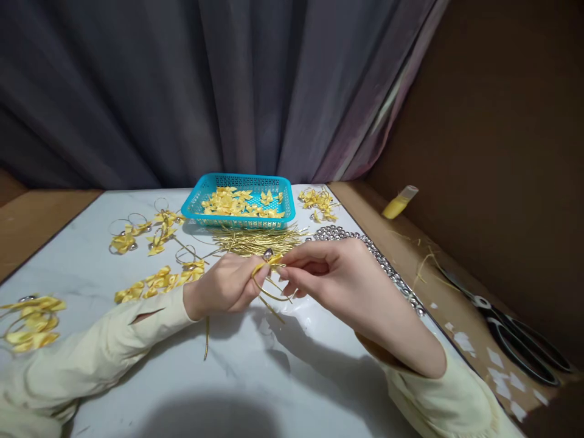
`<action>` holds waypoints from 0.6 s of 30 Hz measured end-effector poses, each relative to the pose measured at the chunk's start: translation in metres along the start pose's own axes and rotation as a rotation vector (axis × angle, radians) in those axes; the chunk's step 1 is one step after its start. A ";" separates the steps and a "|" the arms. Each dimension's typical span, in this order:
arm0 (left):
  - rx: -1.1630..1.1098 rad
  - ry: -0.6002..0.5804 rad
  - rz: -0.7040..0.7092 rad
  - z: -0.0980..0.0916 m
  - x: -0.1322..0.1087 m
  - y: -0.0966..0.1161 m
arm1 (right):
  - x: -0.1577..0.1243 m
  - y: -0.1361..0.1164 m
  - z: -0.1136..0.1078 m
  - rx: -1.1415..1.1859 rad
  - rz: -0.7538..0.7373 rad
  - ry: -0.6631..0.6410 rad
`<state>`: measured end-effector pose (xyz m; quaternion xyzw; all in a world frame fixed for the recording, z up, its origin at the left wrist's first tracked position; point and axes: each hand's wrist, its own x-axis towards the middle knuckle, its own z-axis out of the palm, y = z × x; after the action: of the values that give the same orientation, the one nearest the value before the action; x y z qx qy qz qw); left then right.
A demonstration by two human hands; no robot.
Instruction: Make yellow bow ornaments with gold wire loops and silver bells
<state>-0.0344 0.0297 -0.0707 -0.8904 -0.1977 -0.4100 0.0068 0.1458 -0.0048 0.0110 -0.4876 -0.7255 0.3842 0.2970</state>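
Note:
My left hand (pixel 228 283) is closed, pinching a yellow ribbon bow (pixel 274 260) with a shiny silver bell (pixel 268 253) at its top. From the other side, the fingertips of my right hand (pixel 328 267) pinch at the same bow, close to a gold cord (pixel 274 295) that loops below both hands. Exactly which strand the right fingers grip is partly hidden. Behind the hands lies a bundle of gold cords (pixel 246 241). A row of silver bells (pixel 335 232) runs along the table's right edge, partly behind my right hand.
A blue basket (pixel 191 204) with yellow bows stands at the back of the white table (pixel 182 377). Yellow bows with cord loops (pixel 159 234) lie left, others (pixel 34 322) at far left and back right (pixel 317 201). Black-handled scissors (pixel 515 340) and paper scraps (pixel 463 340) lie right.

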 end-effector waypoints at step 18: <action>0.040 -0.054 0.044 0.000 0.001 -0.002 | 0.004 0.002 0.001 0.094 0.076 -0.079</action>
<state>-0.0350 0.0316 -0.0701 -0.9051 -0.1863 -0.3812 0.0285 0.1446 -0.0009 0.0093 -0.4848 -0.6987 0.4480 0.2758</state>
